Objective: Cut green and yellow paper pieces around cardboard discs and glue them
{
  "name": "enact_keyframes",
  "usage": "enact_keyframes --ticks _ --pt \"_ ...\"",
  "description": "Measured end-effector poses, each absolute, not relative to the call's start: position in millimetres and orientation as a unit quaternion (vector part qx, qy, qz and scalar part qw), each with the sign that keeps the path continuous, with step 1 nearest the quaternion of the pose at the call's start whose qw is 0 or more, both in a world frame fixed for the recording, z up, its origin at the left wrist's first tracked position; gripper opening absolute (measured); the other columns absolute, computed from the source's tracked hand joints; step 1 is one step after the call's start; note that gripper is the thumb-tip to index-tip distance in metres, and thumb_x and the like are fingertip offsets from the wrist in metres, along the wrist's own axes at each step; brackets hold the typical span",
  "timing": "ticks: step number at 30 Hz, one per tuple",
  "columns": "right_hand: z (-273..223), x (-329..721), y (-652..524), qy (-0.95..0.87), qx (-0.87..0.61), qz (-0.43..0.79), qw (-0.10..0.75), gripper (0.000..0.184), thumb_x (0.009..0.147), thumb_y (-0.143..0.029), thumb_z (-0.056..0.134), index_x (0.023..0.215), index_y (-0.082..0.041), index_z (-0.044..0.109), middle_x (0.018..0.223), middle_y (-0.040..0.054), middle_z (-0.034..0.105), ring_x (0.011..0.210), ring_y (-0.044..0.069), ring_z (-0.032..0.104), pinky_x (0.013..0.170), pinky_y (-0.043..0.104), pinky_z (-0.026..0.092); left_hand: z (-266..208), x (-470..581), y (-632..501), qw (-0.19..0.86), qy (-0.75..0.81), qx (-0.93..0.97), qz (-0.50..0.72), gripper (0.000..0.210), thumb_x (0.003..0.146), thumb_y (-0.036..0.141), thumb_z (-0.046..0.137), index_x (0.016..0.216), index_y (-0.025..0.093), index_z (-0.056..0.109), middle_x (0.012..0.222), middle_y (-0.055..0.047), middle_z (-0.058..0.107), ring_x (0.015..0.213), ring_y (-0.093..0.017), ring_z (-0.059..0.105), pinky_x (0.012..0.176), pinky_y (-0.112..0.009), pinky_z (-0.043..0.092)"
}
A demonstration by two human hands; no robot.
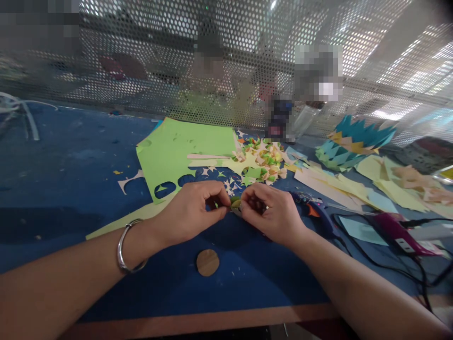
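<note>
My left hand point(198, 208) and my right hand point(271, 210) meet over the middle of the blue table, both in a pinch. Between their fingertips is a small yellow-green paper piece point(235, 203), its shape partly hidden by the fingers. Below them on the table lies a round brown cardboard disc point(207, 262). Just beyond my fingers are small star-like paper scraps point(230, 184) and a pile of curled paper pieces point(267, 160) in green, yellow and peach. A dark blue glue gun point(320, 212) with an orange trigger rests right of my right hand.
A large green paper sheet point(184, 141) with cut-out holes lies behind my left hand. To the right are paper strips point(329, 184), a zigzag-edged paper crown point(357, 139), and a magenta power strip point(399, 236) with black cables. A perforated metal screen point(159, 61) borders the table's far side.
</note>
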State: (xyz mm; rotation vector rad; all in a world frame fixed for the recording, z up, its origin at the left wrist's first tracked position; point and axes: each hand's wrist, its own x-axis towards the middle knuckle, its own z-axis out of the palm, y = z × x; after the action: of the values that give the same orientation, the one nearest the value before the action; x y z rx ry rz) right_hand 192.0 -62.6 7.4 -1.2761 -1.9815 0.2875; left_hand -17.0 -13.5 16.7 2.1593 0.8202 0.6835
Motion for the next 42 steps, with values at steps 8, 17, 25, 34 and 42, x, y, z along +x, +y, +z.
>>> enact_keyframes --ticks 8,17,25,34,42 --pt "6.7 191.5 -64.6 -0.784 -0.482 0.078 0.383 0.008 0.081 -0.011 0.060 0.078 -0.019 0.061 0.068 -0.0032 0.056 0.058 0.008 0.051 0.056 0.020 0.041 13.0 -13.2 -16.2 0.592 0.287 0.702 0.273 0.017 0.084 0.030 0.070 0.087 0.018 0.060 0.089 -0.003 0.065 0.082 -0.015 0.063 0.076 -0.030 0.051" --pt "6.0 190.7 -65.0 -0.782 -0.481 0.100 0.384 0.007 0.082 -0.012 0.059 0.079 -0.019 0.061 0.069 -0.0025 0.056 0.057 0.008 0.051 0.055 0.021 0.043 11.7 -8.3 -16.5 0.640 0.319 0.630 0.301 0.012 0.081 0.020 0.071 0.089 0.017 0.063 0.087 0.000 0.066 0.080 -0.012 0.064 0.079 -0.028 0.054" --pt "5.5 190.6 -65.6 -0.764 -0.483 0.162 0.397 0.003 0.087 -0.018 0.061 0.088 -0.019 0.064 0.071 -0.0017 0.060 0.059 0.009 0.054 0.055 0.021 0.044 9.4 -11.3 -12.6 0.574 0.326 0.676 0.327 0.013 0.082 0.020 0.069 0.092 0.018 0.060 0.086 -0.001 0.065 0.079 -0.014 0.065 0.075 -0.029 0.054" --pt "7.0 192.6 -65.4 -0.742 -0.498 0.211 0.397 0.003 0.088 -0.020 0.061 0.088 -0.019 0.064 0.069 -0.0019 0.060 0.059 0.010 0.052 0.054 0.022 0.042 11.1 -12.1 -14.0 0.600 0.288 0.666 0.338 0.018 0.084 0.021 0.070 0.090 0.018 0.053 0.082 0.002 0.057 0.074 -0.010 0.061 0.070 -0.025 0.053" --pt "6.1 192.5 -64.6 -0.731 -0.506 0.235 0.393 0.008 0.088 -0.024 0.062 0.093 -0.018 0.066 0.075 0.0008 0.064 0.064 0.011 0.057 0.055 0.022 0.045 8.7 -11.9 -11.2 0.592 0.300 0.665 0.342 0.023 0.082 0.021 0.072 0.086 0.019 0.049 0.081 0.002 0.059 0.072 -0.011 0.061 0.069 -0.027 0.053"
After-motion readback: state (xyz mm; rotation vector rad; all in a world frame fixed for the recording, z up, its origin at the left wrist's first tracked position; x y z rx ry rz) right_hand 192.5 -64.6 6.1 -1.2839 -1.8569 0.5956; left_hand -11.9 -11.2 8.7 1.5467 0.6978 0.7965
